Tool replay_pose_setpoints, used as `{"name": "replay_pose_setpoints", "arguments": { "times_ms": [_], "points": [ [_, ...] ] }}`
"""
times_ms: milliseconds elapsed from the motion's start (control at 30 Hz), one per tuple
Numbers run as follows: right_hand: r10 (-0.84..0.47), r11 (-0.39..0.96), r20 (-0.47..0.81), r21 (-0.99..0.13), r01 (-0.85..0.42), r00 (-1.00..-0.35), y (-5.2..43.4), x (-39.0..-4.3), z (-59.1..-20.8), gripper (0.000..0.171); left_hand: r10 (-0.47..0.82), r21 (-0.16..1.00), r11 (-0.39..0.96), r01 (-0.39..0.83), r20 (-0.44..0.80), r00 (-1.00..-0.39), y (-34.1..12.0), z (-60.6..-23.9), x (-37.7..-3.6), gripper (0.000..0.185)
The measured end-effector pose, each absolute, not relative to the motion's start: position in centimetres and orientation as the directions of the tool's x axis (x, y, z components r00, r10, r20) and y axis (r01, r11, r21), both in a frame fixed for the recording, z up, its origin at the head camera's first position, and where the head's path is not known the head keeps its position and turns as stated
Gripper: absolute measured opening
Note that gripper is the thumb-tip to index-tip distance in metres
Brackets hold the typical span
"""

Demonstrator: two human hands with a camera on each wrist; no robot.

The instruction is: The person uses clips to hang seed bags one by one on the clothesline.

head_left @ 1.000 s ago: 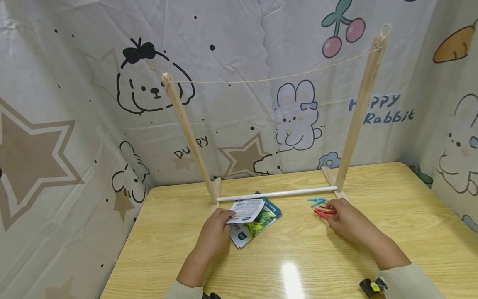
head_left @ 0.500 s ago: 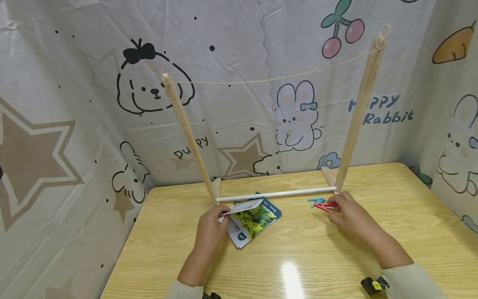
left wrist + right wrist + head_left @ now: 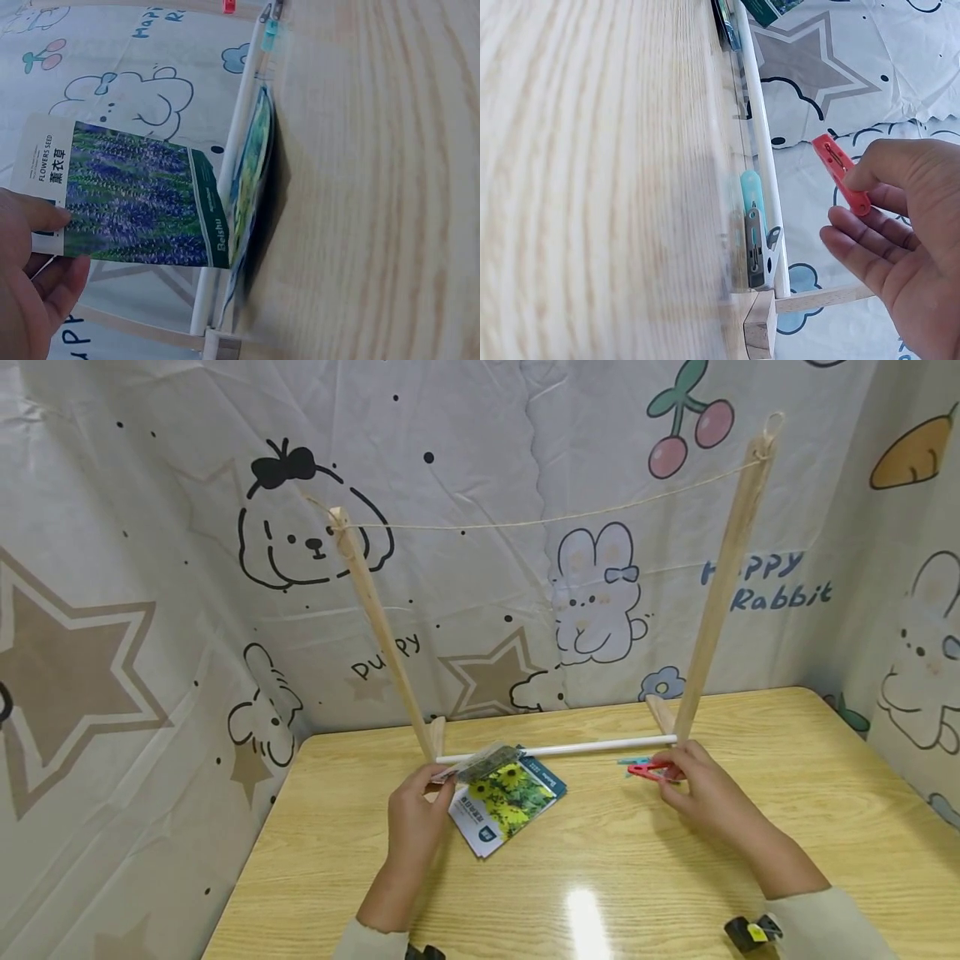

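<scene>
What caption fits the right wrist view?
Right hand pinches a red clothespin above a blue clothespin lying beside the white rod.

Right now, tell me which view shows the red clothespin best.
The right wrist view: the red clothespin fills the frame close up, pinched at one end by the right hand, off the table. The head view shows it small and partly hidden by that hand. The left wrist view catches only a red sliver at the top edge.

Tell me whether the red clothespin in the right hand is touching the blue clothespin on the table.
Apart. The right wrist view shows the red clothespin pinched in the right hand, lifted off the table, with a clear gap to the blue clothespin lying by the white rod.
</scene>
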State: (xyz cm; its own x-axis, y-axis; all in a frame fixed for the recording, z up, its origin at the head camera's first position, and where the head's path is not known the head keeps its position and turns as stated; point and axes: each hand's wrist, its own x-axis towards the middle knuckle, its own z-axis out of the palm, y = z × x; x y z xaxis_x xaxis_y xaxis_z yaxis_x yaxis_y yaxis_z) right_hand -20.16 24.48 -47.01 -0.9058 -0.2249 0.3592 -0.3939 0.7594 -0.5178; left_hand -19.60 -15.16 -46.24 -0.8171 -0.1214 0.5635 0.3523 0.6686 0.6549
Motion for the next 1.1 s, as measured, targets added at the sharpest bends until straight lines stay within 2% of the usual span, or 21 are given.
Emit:
{"name": "replay_pose_setpoints", "arguments": {
  "times_ms": [433, 767, 1100],
  "points": [
    [-0.193, 0.730, 0.380, -0.560, -0.391, -0.905, 24.4, -20.2, -46.6, 0.033, -0.165, 0.679, 0.661, 0.319, 0.547, -0.821, -15.4, -44.9, -18.9, 0.019],
    [-0.174, 0.668, 0.465, -0.592, -0.451, -0.868, 24.3, -20.3, -46.6, 0.023, -0.208, 0.733, 0.606, 0.310, 0.521, -0.828, -15.2, -44.7, -18.6, 0.034],
    [-0.172, 0.589, 0.498, -0.639, -0.494, -0.850, 24.0, -20.4, -46.9, 0.016, -0.203, 0.731, 0.591, 0.342, 0.545, -0.813, -15.2, -44.7, -18.6, 0.028]
  ]
}}
